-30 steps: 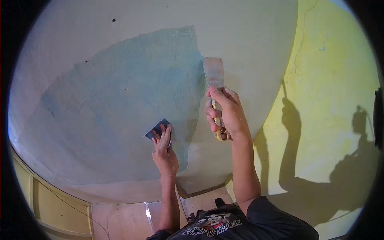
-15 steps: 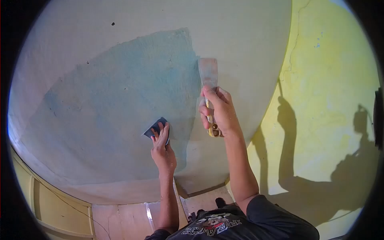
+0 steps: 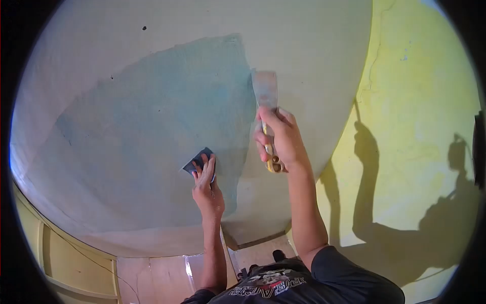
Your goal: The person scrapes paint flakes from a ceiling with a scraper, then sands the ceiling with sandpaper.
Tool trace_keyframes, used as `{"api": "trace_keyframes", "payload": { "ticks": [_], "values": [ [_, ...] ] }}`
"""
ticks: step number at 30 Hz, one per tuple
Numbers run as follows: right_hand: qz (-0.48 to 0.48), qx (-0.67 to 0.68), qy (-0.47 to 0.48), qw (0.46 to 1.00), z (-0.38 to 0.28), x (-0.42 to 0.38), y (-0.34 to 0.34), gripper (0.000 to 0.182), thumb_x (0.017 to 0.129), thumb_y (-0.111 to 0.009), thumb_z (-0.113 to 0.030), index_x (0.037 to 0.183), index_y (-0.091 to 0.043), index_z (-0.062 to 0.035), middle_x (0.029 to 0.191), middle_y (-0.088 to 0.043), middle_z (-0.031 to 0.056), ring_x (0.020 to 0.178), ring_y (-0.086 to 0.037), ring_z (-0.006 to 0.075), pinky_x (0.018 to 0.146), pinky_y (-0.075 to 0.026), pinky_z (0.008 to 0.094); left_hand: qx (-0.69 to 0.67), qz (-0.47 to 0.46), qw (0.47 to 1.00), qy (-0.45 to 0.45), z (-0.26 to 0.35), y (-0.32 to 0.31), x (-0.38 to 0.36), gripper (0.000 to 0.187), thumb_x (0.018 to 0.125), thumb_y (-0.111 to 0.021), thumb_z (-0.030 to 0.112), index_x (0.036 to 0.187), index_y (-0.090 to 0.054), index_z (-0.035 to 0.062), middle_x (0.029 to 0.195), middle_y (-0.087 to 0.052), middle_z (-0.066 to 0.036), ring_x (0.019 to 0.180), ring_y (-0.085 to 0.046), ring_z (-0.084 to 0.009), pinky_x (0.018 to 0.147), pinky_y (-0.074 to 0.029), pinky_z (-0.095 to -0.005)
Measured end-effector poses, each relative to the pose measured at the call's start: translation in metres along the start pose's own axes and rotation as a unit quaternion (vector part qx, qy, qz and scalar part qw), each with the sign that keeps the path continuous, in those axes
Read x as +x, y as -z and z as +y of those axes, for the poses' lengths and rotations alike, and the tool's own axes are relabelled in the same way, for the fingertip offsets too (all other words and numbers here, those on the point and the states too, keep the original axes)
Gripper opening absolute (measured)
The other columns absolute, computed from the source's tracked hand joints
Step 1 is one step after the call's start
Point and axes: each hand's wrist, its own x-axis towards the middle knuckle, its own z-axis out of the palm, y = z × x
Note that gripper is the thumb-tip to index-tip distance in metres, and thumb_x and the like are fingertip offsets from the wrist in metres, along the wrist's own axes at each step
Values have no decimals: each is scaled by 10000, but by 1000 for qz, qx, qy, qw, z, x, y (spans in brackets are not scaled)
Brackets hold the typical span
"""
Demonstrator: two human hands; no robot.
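Observation:
My right hand [image 3: 283,139] grips a putty knife [image 3: 265,86] by its pale yellow handle, with the thumb near the base of the blade. The wide metal blade points up and lies over the right edge of a blue-green patch [image 3: 152,111] on the light grey wall. Lower and to the left, my left hand [image 3: 205,190] is closed on a dark flat plate [image 3: 195,161] with a straight edge, its fingers spread across the face. This plate overlaps the lower part of the patch; its far side is hidden by the fingers.
A yellow wall [image 3: 405,76] meets the grey one on the right and carries shadows of my arm and head. Yellow wooden framing [image 3: 76,258] runs along the lower left, with a thin cable across it. Pinkish boards [image 3: 162,273] lie below.
My right hand and the putty knife have shifted slightly upward along the patch edge. The left hand with the dark plate stays almost in place. The view has moved a little.

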Motion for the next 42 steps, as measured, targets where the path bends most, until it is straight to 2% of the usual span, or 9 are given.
{"api": "trace_keyframes", "payload": {
  "ticks": [5,8,12,20,31,34,39,42],
  "values": [
    [-5,16,5,1000,1,-4,-4,314,1017,-556,-351,996,-503,-43,605,-510,57,389,-493,177,422,-403,320,3,-4,1000,2,3,2,-2,511,962,-486,-90,1414,-613,112,1484,-556,-131,1479,-365,-379,1216,-295,-514],
    [4,39,2,999,2,4,-8,306,1026,-567,-385,958,-515,-92,600,-487,22,382,-477,157,396,-369,302,-3,-4,1000,2,2,0,0,516,964,-484,-92,1418,-612,117,1488,-551,-139,1482,-359,-385,1218,-288,-513],
    [-21,31,2,999,4,0,-5,315,1019,-580,-392,959,-516,-89,599,-499,30,377,-481,155,390,-367,292,4,-8,1000,5,3,2,0,509,974,-481,-84,1424,-606,117,1497,-541,-138,1484,-351,-391,1220,-284,-513],
    [3,49,0,999,-2,3,-13,325,1018,-583,-389,968,-518,-74,592,-498,30,378,-490,174,398,-375,305,-6,-6,1000,8,0,0,0,508,965,-501,-85,1424,-605,108,1498,-539,-139,1484,-346,-397,1223,-275,-518],
    [-6,50,7,999,2,3,-9,295,1025,-574,-371,957,-520,-89,593,-490,22,373,-475,154,390,-367,295,-3,-4,1000,5,2,1,0,509,960,-507,-85,1413,-618,120,1495,-540,-141,1472,-364,-400,1217,-288,-519],
    [-34,44,27,998,-5,12,-6,321,1038,-546,-356,969,-498,-45,605,-526,47,380,-506,165,401,-391,304,4,-5,1000,2,-3,-1,0,510,964,-507,-78,1417,-617,129,1497,-537,-138,1478,-357,-394,1215,-289,-519],
    [-22,22,0,1000,-9,7,-4,331,1034,-556,-360,973,-506,-38,596,-524,46,380,-510,162,406,-400,303,-7,-1,1000,6,-2,-1,2,518,958,-506,-77,1421,-614,127,1497,-540,-144,1479,-358,-401,1213,-284,-520],
    [-12,37,6,999,-3,7,-10,313,1019,-587,-387,962,-518,-86,590,-492,19,368,-471,149,378,-352,289,-14,-1,1000,3,1,0,-1,566,920,-480,-113,1415,-621,123,1496,-544,-141,1477,-362,-412,1214,-284,-521]
  ]
}}
